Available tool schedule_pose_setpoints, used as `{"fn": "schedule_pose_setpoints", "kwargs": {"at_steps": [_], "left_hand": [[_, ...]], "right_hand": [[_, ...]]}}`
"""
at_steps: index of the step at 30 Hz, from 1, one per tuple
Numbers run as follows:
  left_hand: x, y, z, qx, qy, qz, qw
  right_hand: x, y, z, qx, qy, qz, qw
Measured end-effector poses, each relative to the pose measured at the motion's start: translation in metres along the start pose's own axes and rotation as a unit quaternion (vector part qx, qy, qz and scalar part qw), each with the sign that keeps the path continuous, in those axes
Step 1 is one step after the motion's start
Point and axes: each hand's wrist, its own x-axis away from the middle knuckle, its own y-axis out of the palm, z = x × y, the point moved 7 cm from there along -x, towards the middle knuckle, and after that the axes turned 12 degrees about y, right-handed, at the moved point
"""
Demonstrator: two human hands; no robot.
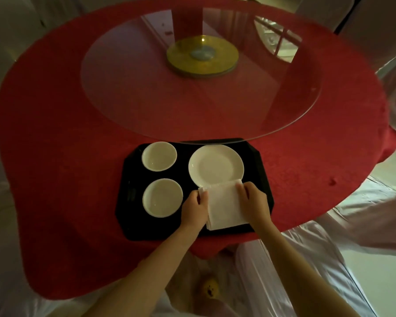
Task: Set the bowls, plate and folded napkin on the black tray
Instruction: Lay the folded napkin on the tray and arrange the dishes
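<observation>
— You see, both bowls are already on the black tray (260, 170), on its left side: the far bowl (159, 156) and the near bowl (162, 197), a little apart from each other. The plate (216, 167) stands on the right, at the back.

— And the folded napkin (224, 205)?

— It is in front of the plate, over the tray's near right part. The left hand (193, 208) pinches its left edge between thumb and fingers, and the right hand (253, 201) presses on its right edge with the fingers curled over it. The far corner of the napkin lies over the rim of the plate, or touches it; in this dim light I cannot tell which.

— So what can go wrong?

— I think two things. If the hands push the napkin forward to make it straight, that corner can catch the plate and slide it toward the glass turntable (201, 74), whose edge hangs just over the back of the tray. Also, the folded layers at the left edge look a little loose. If the left hand lets go first, they can open and the fold is lost.

— And the near side?

— The napkin's near edge is close to the tray's front rim. A small pull toward the person can leave it hanging over the red tablecloth (55, 110).
</observation>
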Motion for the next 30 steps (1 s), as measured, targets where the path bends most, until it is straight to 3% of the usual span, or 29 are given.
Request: {"fn": "schedule_pose_setpoints", "kwargs": {"at_steps": [7,12,16,22,30], "left_hand": [[-0.001,0.020,-0.023,-0.046,-0.087,-0.067,0.993],[-0.003,0.025,-0.031,-0.078,-0.074,-0.069,0.992],[-0.008,0.026,-0.033,-0.097,-0.059,-0.069,0.991],[-0.020,0.022,-0.019,-0.119,-0.033,-0.020,0.992],[-0.044,0.020,-0.015,-0.058,-0.060,0.018,0.996]], "right_hand": [[-0.001,0.018,0.036,0.047,0.076,-0.068,0.994],[0.004,0.018,0.047,0.084,0.110,-0.040,0.990],[0.004,0.016,0.047,0.102,0.103,-0.030,0.989],[-0.019,0.004,0.019,0.099,0.018,0.039,0.994],[-0.053,0.018,0.005,0.082,0.035,-0.018,0.996]]}}
